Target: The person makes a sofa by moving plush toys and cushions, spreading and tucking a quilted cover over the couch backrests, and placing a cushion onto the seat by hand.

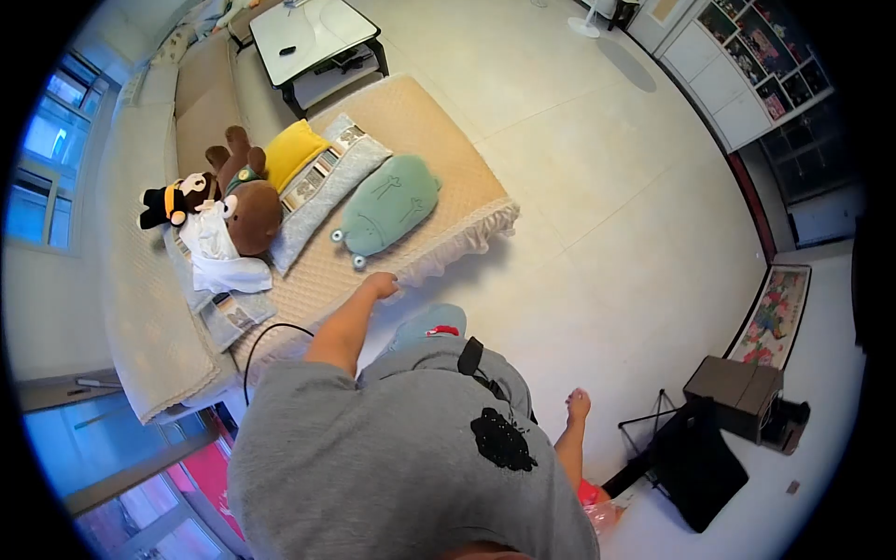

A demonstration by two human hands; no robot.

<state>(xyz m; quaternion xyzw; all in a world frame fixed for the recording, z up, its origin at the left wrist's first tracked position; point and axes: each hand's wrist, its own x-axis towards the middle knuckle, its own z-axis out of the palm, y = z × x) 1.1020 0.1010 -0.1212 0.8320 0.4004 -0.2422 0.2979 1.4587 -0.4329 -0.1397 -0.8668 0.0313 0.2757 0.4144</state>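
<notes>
My left hand (381,284) is at the front edge of the quilted beige sofa cover (439,121), its fingers closed at the ruffled trim. Just beyond it lies a green frog-shaped cushion (390,207). A grey patterned pillow (322,187) and a yellow pillow (292,154) rest side by side behind the frog. Farther left are a brown plush bear (250,213), a smaller plush toy in black (173,203) and a white cloth (217,245). My right hand (579,403) hangs over the floor on the other side, fingers loosely curled, with nothing visible in it.
A black folding chair (695,467) and a brown box (733,387) stand at the right. A low white-topped table (313,37) is beyond the sofa. Pale tiled floor (579,215) extends past the sofa. A black cable (257,350) loops near my left arm.
</notes>
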